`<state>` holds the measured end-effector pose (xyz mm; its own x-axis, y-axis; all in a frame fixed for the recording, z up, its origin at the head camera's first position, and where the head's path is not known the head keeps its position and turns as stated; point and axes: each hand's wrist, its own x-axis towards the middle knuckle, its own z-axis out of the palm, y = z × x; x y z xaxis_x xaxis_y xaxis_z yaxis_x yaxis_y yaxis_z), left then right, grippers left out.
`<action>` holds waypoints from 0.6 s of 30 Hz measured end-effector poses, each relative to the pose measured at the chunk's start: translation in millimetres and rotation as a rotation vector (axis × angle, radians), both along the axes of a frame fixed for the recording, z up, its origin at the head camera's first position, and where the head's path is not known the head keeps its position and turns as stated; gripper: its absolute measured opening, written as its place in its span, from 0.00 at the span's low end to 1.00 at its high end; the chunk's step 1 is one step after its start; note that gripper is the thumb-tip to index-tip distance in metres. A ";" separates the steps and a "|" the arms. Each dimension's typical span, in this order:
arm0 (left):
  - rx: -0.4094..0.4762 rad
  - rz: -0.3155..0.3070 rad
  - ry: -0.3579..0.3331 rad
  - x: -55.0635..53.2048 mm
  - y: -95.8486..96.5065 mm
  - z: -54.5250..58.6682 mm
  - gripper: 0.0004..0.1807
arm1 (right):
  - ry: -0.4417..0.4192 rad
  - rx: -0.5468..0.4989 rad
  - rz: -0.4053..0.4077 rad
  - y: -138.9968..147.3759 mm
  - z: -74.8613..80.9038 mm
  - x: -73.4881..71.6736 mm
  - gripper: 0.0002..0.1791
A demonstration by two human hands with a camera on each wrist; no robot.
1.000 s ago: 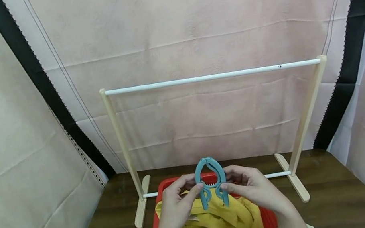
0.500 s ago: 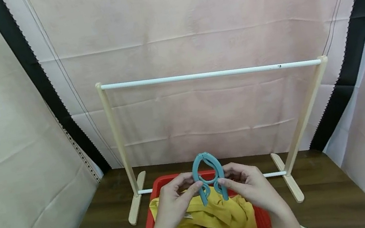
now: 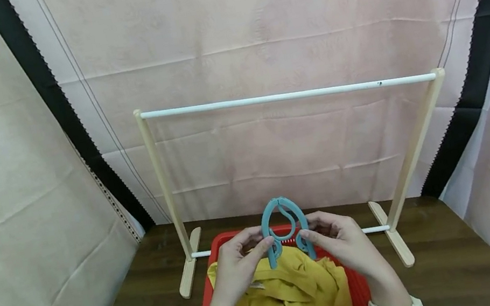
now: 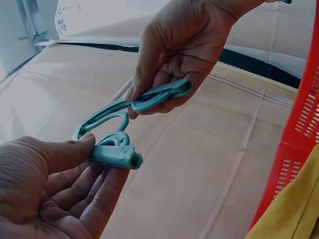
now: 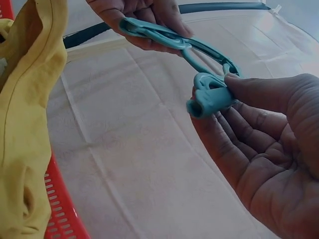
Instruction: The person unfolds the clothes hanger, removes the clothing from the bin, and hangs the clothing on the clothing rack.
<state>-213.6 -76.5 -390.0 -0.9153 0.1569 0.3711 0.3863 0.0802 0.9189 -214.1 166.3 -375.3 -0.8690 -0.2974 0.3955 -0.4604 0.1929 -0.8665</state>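
In the head view, a teal plastic folding clothes hanger (image 3: 266, 217) is held upright over the basket, its two arms folded down and its hook curled between them. My left hand (image 3: 236, 261) pinches one arm between thumb and fingers. The other arm is pinched by my right hand (image 3: 343, 243). Both wrist views show the hanger (image 4: 117, 155) spanning the gap between the hands, with each thumb lying on top. Beneath it, crumpled yellow cloth (image 3: 295, 297) fills the red basket (image 3: 360, 291); the cloth's kind is not plain.
Behind the basket stands a wooden rack with a white top rail (image 3: 284, 96) and splayed feet (image 3: 191, 263). Its lower rail (image 3: 375, 229) runs behind the hands. Pale fabric walls (image 3: 252, 26) surround the dark wooden table (image 3: 143, 302).
The hanger's two arms stand slightly farther apart now, with the hands drawn a little outward. The hanger sits somewhat higher in the head view. Both hands keep their grip.
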 end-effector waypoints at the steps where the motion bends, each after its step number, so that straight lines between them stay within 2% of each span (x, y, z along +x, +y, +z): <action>1: -0.002 -0.002 -0.001 -0.8 -0.6 0.3 0.12 | 0.005 0.002 -0.009 0.9 0.0 -0.6 0.11; 13: 0.005 -0.005 -0.031 -3.2 -0.8 -0.3 0.12 | 0.019 0.006 -0.030 6.4 -1.4 -4.3 0.10; 18: -0.002 -0.008 -0.023 -5.1 -1.0 -0.1 0.12 | 0.018 0.000 -0.033 8.6 -1.3 -4.5 0.10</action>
<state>-218.7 -77.5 -390.1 -0.9224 0.1647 0.3494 0.3654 0.0790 0.9275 -218.7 174.9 -376.6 -0.8709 -0.2686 0.4115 -0.4696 0.2084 -0.8579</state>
